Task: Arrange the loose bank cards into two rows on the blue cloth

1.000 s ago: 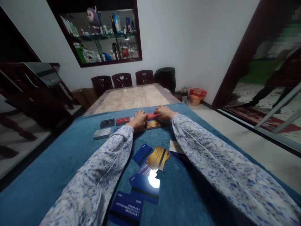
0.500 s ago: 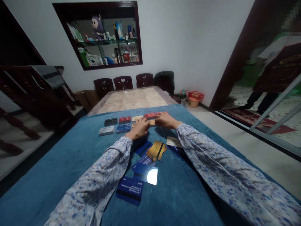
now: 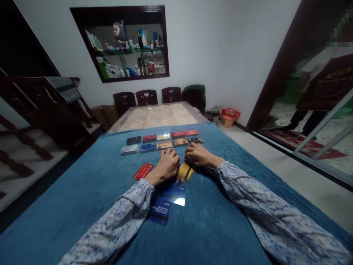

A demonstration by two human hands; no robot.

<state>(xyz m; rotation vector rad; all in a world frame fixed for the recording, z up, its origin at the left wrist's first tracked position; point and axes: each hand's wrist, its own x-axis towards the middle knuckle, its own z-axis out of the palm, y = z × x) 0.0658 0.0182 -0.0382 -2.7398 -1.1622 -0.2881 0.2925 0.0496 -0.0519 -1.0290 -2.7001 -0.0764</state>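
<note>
Two rows of plastic cards point(image 3: 162, 141) lie side by side on a blue cloth point(image 3: 91, 184). Closer to me is a loose heap: a gold card point(image 3: 185, 171), dark blue cards point(image 3: 168, 198) and a red card point(image 3: 143, 171) off to the left. My left hand point(image 3: 165, 167) rests curled on the heap, knuckles up. My right hand point(image 3: 199, 155) lies beside it with its fingers bent down onto the gold card's far edge. What either hand grips under the fingers is hidden. Both arms wear blue-flowered white sleeves.
Beyond the cloth the bare marble tabletop point(image 3: 157, 116) runs to several dark chairs point(image 3: 146, 97) at the wall. A glass wall cabinet point(image 3: 127, 44) hangs above. A dark wooden stair rail point(image 3: 33, 110) stands left. A person point(image 3: 317, 92) stands in the doorway at right.
Both hands have drawn back from the far card rows to the loose heap. The rows now show in full, with more cards at their right end. A red card has come into sight.
</note>
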